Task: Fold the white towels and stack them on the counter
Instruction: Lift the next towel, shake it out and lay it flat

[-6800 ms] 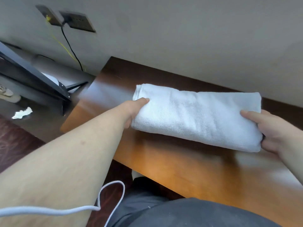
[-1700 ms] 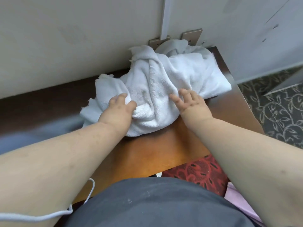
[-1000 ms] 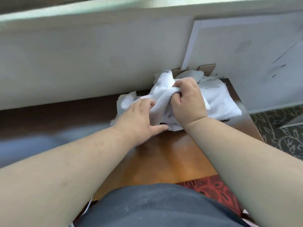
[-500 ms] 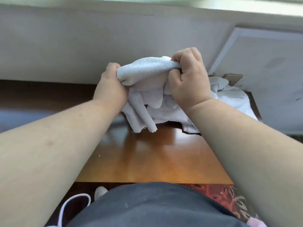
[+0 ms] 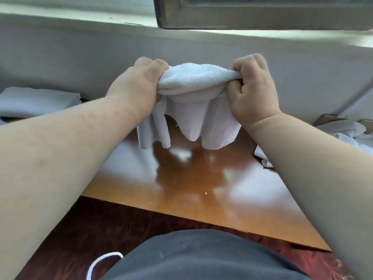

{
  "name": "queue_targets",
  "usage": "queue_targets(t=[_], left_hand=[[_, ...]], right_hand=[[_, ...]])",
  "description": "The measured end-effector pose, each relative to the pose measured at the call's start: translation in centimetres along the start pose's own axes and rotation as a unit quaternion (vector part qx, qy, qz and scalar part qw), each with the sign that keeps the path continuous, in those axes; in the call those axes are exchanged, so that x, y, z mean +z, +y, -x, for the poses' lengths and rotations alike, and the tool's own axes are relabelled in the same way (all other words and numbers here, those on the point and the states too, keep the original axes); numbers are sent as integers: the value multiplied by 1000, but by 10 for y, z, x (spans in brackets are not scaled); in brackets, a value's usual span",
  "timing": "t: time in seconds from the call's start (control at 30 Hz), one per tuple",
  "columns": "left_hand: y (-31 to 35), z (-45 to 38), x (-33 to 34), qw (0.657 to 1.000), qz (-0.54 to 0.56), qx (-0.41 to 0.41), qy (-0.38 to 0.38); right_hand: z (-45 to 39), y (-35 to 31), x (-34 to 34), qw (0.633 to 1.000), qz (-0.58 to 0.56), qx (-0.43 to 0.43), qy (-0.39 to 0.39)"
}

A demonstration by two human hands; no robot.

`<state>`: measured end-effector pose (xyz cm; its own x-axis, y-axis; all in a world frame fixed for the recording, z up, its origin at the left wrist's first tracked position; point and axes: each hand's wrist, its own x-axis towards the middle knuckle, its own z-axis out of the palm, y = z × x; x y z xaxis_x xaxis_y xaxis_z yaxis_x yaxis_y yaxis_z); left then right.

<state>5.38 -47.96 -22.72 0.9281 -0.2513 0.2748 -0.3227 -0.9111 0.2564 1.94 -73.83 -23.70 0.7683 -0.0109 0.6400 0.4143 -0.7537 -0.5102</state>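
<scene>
Glossy wooden counter (image 5: 181,190) against a pale wall (image 5: 80,57), window frame (image 5: 262,13) above. Three white towels: one folded (image 5: 38,102) at far left on the counter, one crumpled (image 5: 343,134) at far right, one bunched towel (image 5: 193,93) held up in the air between, loose ends hanging just above the wood. Two bare hands, raised level: left hand (image 5: 139,85) and right hand (image 5: 252,85), fingers clenched round the bunched towel's top edge.

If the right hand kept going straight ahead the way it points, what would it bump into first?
Probably the grey wall under the window; nothing shows between it and the right hand, which grips the white towel. Depth is hard to judge.
</scene>
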Motion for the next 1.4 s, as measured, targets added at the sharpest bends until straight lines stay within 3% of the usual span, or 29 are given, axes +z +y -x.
queue_targets(t=[0.4,0.57,0.77,0.93,1.07,1.13,1.2,1.3,1.33,1.4], left_hand=[[-203,37,-87,984,-155,42,-72],[-253,60,-60,981,-156,2,-119],[-279,123,25,938,-211,-32,-272],[-280,161,82,918,-211,-7,-337],[-280,171,101,899,-174,-1,-402],[-281,172,102,887,-148,2,-437],[-286,167,102,891,-126,-15,-435],[-294,150,98,924,-65,-70,-369],[-299,144,96,937,-50,-86,-335],[-312,133,95,956,-45,-99,-271]], right_hand=[[-18,-133,156,985,93,-124,-79],[7,-145,210,969,92,-177,-143],[85,-127,277,931,114,-181,-296],[150,-94,296,881,114,-84,-452],[179,-74,292,801,103,-42,-588],[181,-73,292,783,102,-24,-613],[170,-79,297,769,103,-2,-631],[134,-92,306,708,122,53,-694],[121,-95,310,715,111,85,-685],[98,-97,315,796,70,172,-576]])
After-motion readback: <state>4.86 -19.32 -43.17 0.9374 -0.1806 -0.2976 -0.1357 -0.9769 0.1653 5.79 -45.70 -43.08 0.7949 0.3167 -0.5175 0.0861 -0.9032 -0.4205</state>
